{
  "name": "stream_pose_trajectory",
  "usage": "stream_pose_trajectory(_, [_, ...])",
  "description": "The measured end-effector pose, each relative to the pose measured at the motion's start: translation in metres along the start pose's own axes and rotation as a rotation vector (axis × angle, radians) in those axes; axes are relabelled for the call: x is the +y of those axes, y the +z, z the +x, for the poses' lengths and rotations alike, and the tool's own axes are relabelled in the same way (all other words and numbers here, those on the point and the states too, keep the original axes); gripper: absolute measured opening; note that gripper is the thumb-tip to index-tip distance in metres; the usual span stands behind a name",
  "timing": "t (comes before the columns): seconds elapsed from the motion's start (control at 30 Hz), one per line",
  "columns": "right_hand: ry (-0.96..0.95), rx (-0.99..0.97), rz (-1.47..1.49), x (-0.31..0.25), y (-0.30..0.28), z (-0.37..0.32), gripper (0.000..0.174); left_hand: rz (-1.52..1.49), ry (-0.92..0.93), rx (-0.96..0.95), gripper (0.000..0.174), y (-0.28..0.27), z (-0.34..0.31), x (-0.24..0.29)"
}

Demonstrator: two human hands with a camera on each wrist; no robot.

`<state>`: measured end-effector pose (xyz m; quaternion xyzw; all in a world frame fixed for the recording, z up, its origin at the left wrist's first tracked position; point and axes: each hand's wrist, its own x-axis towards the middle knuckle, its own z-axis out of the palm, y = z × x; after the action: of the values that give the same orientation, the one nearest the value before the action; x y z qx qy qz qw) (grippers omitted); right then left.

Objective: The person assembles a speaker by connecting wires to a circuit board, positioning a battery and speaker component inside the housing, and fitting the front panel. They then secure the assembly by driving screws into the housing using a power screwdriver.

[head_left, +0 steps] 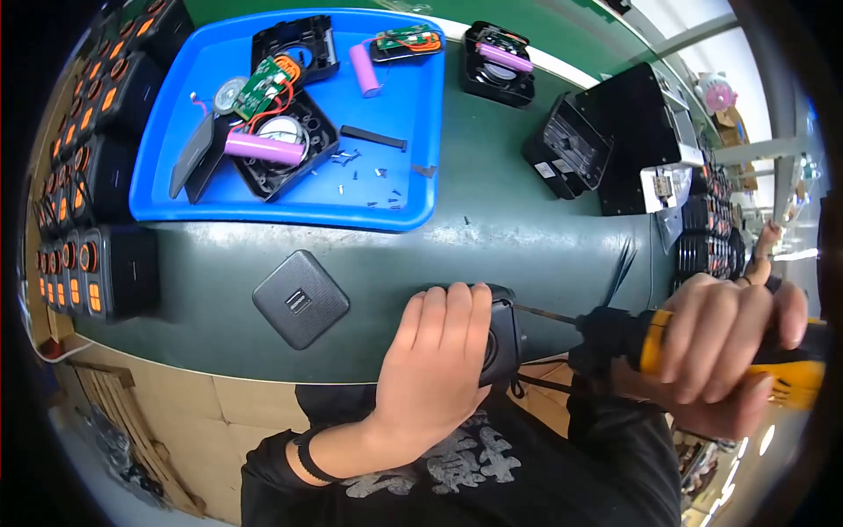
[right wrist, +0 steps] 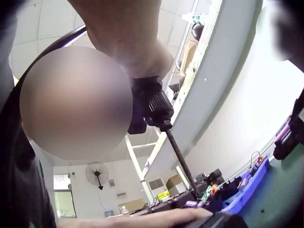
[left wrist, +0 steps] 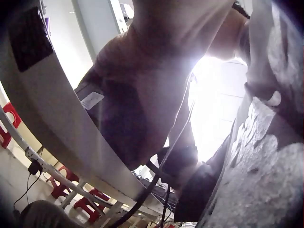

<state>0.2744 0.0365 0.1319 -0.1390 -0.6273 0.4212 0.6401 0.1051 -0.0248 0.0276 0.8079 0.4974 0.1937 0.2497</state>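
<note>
My left hand (head_left: 435, 360) grips a small black device casing (head_left: 502, 344) at the table's front edge, fingers laid over its top. Much of the casing is hidden under that hand; a round part shows on its near face. In the left wrist view a white label (left wrist: 92, 99) shows on a dark surface beside the hand. My right hand (head_left: 724, 342) holds a yellow and black power screwdriver (head_left: 654, 341) sideways. Its long thin bit (head_left: 549, 314) points left, with the tip at the casing's right side. The chuck (right wrist: 159, 104) and bit also show in the right wrist view.
A square black cover (head_left: 301, 299) lies left of my hands. Behind, a blue tray (head_left: 413, 215) holds opened casings, pink batteries, circuit boards and loose screws. Black-and-orange devices (head_left: 114, 272) are stacked at left. An opened casing (head_left: 498, 66) and a black box (head_left: 571, 149) stand at back right.
</note>
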Motion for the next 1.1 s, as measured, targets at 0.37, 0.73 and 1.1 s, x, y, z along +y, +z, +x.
stream_pose_trajectory(0.37, [-0.010, 0.070, 0.059, -0.019, -0.036, -0.004, 0.031, 0.062, -0.033, 0.031, 0.099, -0.002, 0.004, 0.005])
stream_pose_trajectory(0.73, [0.048, -0.327, 0.061, -0.040, -0.114, -0.012, 0.018, 0.119, -0.053, 0.021, 0.097, -0.003, 0.007, 0.008])
stream_pose_trajectory(1.1, [0.305, -0.475, -0.010, -0.057, -0.142, -0.015, 0.017, 0.157, -0.073, 0.049, 0.071, -0.001, 0.007, 0.006])
